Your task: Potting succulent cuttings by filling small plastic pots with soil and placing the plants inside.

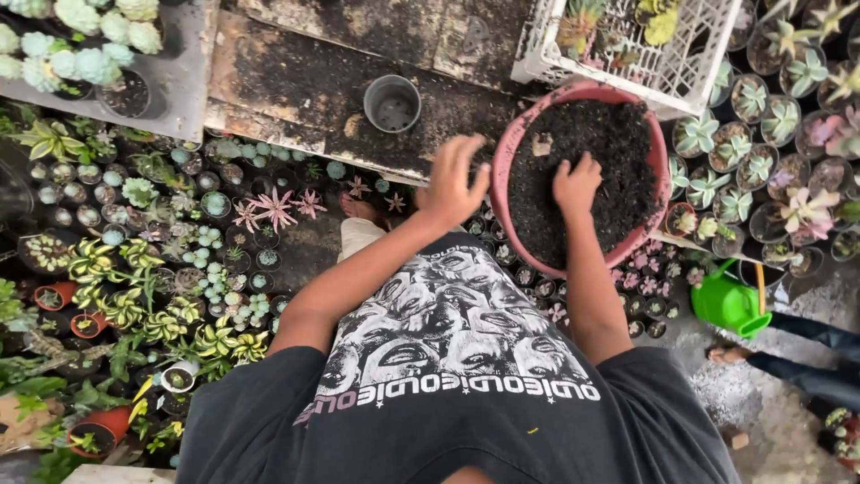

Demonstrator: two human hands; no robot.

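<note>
Two hands work at one pink basin (502, 170), a round tub whose mouth faces straight up, so it has no real long axis. It sits right of centre, just below a white crate (537, 54), filled with dark soil (600, 152). The right hand (575, 184) presses down into the soil, fingers curled, though whether it pinches any is hard to tell. The left hand (452, 184) hovers beside the basin's near rim, its grip spread and empty, forearm reaching forward. An empty grey pot (391, 102) stands apart on the slab.
</note>
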